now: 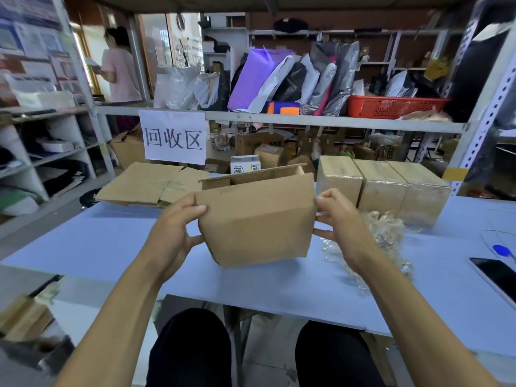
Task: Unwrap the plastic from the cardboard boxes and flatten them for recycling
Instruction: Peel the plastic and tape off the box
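Gripping open box [257, 219], both hands

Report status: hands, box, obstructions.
Both hands, left and right, grip open box by its sides. Unwrapped, not flat. Crumpled plastic beside right hand; nothing blocking.

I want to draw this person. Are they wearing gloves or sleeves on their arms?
No gloves and no sleeves in view. The left hand and right hand are bare, and so are both forearms. No watch, rings or bracelets show. The legs below wear dark trousers.
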